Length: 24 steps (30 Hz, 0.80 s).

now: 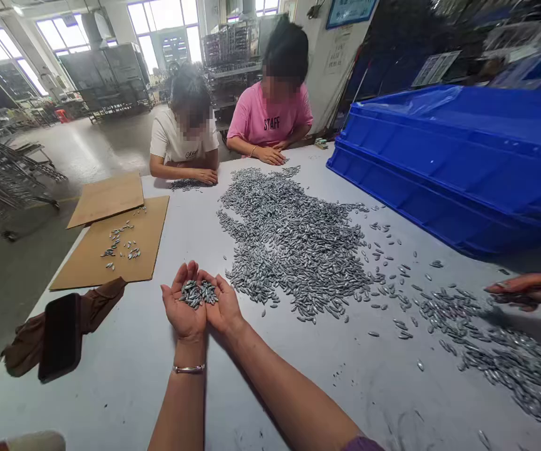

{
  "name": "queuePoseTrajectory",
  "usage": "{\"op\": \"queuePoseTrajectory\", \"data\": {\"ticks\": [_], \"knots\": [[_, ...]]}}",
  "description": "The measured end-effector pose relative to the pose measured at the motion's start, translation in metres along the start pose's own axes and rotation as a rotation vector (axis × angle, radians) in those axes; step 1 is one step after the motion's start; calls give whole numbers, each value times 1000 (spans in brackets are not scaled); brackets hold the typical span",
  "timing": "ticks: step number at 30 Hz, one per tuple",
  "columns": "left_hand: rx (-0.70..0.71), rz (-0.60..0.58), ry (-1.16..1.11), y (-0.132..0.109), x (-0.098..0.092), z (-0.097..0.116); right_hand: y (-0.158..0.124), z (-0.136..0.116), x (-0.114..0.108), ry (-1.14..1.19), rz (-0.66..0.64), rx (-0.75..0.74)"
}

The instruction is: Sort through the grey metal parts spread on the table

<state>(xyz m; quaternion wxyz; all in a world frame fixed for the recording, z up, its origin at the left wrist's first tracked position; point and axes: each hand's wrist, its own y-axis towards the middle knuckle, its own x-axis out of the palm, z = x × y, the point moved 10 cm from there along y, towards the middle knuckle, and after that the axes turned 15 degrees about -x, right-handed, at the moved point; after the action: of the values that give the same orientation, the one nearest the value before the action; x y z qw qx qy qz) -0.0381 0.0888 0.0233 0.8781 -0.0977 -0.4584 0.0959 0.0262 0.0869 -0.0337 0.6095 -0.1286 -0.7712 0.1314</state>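
Note:
My left hand (pixel 185 308) and my right hand (pixel 224 305) are pressed side by side, palms up, forming a cup. In them rests a handful of small grey, spindle-shaped metal pieces (pixel 198 293). The fingers are slightly curled, pointing away from me. A silver bangle (pixel 188 369) circles my left wrist. Just beyond and to the right of my hands spreads a large heap of the same pieces (pixel 293 244) on the white table (pixel 129 376).
Cardboard sheets (pixel 80 266) with scattered pieces lie left, near a phone (pixel 61 338) on brown cloth (pixel 104 304). Blue crates (pixel 444 181) stand at right. Two people sit across the table; another person's hands (pixel 528 291) hover over a second spread of pieces (pixel 510 357).

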Motion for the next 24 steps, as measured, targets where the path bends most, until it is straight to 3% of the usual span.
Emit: {"op": "queuePoseTrajectory", "data": {"ticks": [3, 24], "knots": [[19, 0, 8, 0, 1, 2, -3, -1, -1, -12, 42, 8], [105, 11, 203, -13, 12, 2, -7, 2, 6, -22, -6, 47]]}}
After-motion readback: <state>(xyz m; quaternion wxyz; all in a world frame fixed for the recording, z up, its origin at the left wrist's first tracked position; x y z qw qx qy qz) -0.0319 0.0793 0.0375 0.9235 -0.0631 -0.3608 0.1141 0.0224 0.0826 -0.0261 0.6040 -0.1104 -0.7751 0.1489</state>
